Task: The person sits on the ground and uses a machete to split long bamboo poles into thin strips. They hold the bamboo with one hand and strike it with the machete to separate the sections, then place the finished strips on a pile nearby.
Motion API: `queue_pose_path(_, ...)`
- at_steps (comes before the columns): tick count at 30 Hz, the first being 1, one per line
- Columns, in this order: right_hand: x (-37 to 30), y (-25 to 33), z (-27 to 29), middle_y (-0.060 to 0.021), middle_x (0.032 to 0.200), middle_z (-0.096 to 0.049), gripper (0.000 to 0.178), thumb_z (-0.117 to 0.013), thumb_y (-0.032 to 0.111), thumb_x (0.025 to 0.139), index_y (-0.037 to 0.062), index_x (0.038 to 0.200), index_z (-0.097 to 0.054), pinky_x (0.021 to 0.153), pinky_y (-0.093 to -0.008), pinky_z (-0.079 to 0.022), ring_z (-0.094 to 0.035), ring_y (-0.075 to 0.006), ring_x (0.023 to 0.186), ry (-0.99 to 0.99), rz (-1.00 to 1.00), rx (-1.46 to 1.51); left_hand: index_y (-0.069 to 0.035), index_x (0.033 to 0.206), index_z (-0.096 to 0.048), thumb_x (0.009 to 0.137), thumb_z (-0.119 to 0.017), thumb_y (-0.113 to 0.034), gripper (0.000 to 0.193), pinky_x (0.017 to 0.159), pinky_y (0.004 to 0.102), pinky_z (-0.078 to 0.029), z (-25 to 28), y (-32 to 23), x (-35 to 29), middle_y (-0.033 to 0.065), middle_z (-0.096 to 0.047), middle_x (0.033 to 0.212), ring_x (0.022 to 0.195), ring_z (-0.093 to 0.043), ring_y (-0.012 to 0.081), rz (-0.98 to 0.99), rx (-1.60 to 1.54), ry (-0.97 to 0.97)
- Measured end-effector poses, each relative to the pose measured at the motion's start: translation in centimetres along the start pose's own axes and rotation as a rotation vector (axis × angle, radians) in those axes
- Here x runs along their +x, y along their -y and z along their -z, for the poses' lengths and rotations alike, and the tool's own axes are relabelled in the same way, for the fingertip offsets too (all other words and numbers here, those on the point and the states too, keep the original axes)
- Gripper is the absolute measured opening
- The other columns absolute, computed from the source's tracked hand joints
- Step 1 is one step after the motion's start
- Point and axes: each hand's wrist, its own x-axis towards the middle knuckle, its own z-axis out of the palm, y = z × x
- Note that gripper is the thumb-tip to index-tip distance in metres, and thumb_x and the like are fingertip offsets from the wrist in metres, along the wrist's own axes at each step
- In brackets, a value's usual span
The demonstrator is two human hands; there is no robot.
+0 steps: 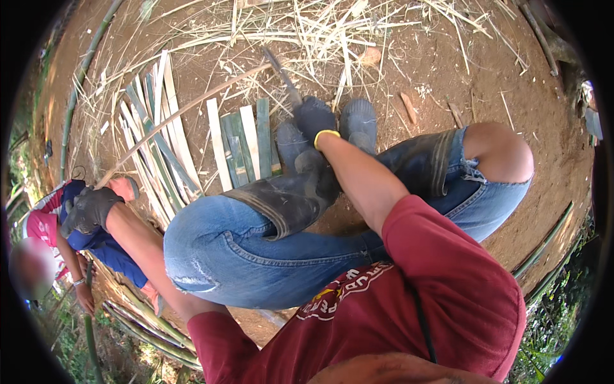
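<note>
My left hand (93, 210), in a dark glove, is closed around one end of a long thin bamboo strip (185, 112) out to the left. The strip slants up and away to the right, its far end reaching the blade of a knife (281, 75). I cannot tell whether strip and blade touch. My right hand (314, 118), in a black glove with a yellow cuff, grips that knife between my boots (359, 121), the blade pointing up and left. The knife's handle is hidden in the glove.
Split bamboo slats (157, 131) lie left of my legs, with wider green and pale slats (246, 141) beside my boots. Thin shavings (307, 29) litter the ground ahead. At far left a person (48, 221) crouches, one hand near a green bamboo pole (91, 339).
</note>
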Motion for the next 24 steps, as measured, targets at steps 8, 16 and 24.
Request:
queue_pose_path(8,-1.2,-2.0,-2.5,-0.0197,0.084,-0.067,0.032,-0.051,0.032,0.093,0.0058,0.106,-0.064,0.066,-0.0492,-0.054,-0.068,-0.0374,0.078,-0.171,0.239,-0.217,-0.01,0.078,-0.067,0.092,-0.036,-0.069,0.068,0.057,0.0392,-0.048,0.0,0.3,-0.6,0.0056,-0.059,0.065,0.06,-0.057,0.0236,0.052,-0.022,-0.027)
queue_pose_path(16,-2.5,-0.1,-0.3,-0.0248,0.088,-0.068,0.04,-0.048,0.035,0.096,-0.0013,0.095,-0.065,0.07,-0.0492,-0.054,-0.068,-0.0404,0.079,-0.18,0.461,-0.173,-0.01,0.08,-0.069,0.093,-0.038,-0.067,0.066,0.057,0.0386,-0.05,0.6,-0.3,0.0,0.007,-0.063,0.066,0.062,-0.061,0.0247,0.035,0.007,-0.226)
queue_pose_path(24,-2.8,0.7,-0.6,-0.0234,0.085,-0.068,0.038,-0.044,0.034,0.097,0.0042,0.096,-0.067,0.073,-0.0465,-0.054,-0.068,-0.0386,0.081,-0.051,0.188,-0.094,-0.013,0.079,-0.066,0.095,-0.036,-0.065,0.062,0.063,0.039,-0.051,1.4,3.0,2.4,0.0076,-0.064,0.068,0.067,-0.062,0.0251,0.0,0.056,-0.045)
